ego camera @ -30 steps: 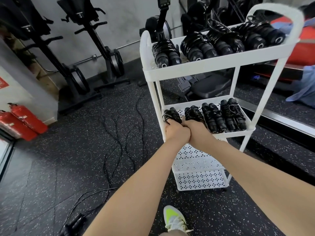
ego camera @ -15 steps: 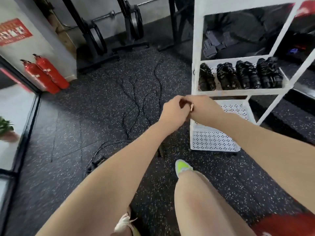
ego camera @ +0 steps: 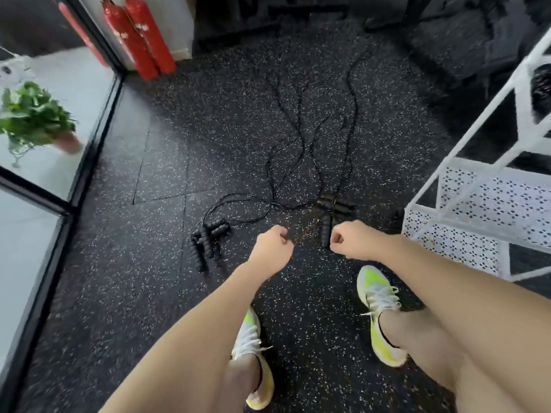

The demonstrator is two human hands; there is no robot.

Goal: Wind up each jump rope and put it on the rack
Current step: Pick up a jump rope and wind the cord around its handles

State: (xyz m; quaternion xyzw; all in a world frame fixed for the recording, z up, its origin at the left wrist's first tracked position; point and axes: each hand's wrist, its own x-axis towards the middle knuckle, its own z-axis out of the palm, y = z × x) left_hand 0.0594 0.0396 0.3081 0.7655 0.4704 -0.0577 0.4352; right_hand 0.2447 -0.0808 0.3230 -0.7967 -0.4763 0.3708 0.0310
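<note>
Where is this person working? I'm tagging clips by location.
Probably a gym: speckled rubber floor, black jump ropes lying loose on it, dark equipment bases along the back wall.

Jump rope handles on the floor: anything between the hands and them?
Nothing visible. The right hand hangs beside the nearer handle cluster, the left hand between that and the left handle cluster; only bare floor between.
</note>
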